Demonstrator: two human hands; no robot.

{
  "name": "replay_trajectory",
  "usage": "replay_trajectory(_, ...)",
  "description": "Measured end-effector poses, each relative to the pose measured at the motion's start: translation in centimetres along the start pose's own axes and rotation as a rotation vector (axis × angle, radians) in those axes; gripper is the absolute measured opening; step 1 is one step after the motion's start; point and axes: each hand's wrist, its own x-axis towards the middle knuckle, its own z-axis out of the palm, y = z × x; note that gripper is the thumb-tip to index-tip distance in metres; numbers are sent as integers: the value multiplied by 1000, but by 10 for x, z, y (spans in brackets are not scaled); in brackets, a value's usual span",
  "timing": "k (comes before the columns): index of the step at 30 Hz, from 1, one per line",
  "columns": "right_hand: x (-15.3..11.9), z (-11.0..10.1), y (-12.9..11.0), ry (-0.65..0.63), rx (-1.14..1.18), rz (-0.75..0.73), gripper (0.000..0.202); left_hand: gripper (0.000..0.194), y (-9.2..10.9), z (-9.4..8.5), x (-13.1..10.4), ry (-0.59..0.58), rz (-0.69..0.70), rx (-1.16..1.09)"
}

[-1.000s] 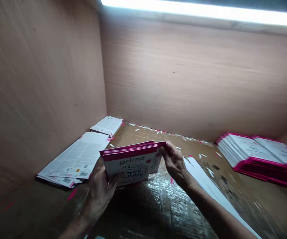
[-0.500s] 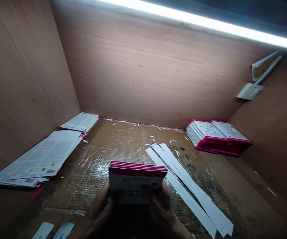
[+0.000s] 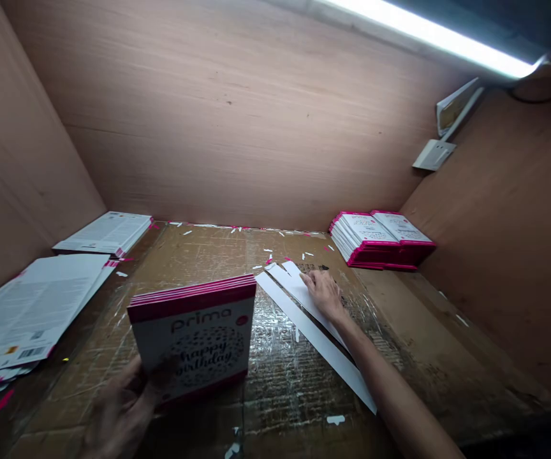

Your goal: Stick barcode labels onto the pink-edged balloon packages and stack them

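Note:
My left hand (image 3: 125, 405), slightly blurred, grips a small stack of flat white and pink packs (image 3: 203, 338) by its lower left corner. The packs stand upright and tilted, and the front one reads "prima happy birthday". My right hand (image 3: 324, 294) reaches out to the far end of the white paper strips (image 3: 294, 280), fingers bent and closed on a strip there. Another long white strip (image 3: 316, 342) lies diagonally beside it, running down under my right forearm.
Printed white card sheets (image 3: 41, 306) lie at left, with another pile (image 3: 106, 231) behind. Stacked pink and white packs (image 3: 381, 236) stand at back right. Paper scraps (image 3: 335, 420) dot the taped cardboard surface (image 3: 199, 248). Wooden walls (image 3: 208, 140) enclose it; a switch box (image 3: 434, 154) is at right.
My right hand has let go of the packs and moved forward right onto the strips. My left hand alone holds the packs, now shifted left and turned. The view has swung right.

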Motion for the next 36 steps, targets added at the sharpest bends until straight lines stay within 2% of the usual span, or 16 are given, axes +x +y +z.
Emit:
replay_trajectory(4,38,8,31,-51,-74,124,20,73,2,-16,12,-15,-170,-146)
replay_trajectory(7,44,13,41,-57,-66,131,18,65,9,-21,13,17,-232,-163)
replay_trajectory(10,42,12,48,-7,-40,83,21,53,24,-19,9,-23,-280,-170)
replay_trajectory(13,41,10,50,24,-22,32,32,56,36,-16,7,-102,-342,-195)
replay_trajectory(15,41,8,50,29,-19,7,31,59,40,-13,8,-122,-357,-220)
replay_trajectory(21,44,3,45,64,-9,-21,18,62,38,-6,11,-172,-350,-292)
replay_trajectory(28,51,-12,46,103,151,-51,24,60,40,-3,14,-190,-361,-287)
replay_trajectory(32,47,-28,30,62,290,-87,32,49,43,1,11,-182,-301,-291)
replay_trajectory(34,34,-33,9,13,367,-117,38,47,43,3,11,-217,-290,-343)
replay_trajectory(36,11,-35,-21,-129,445,-178,41,48,42,3,13,-254,-291,-367)
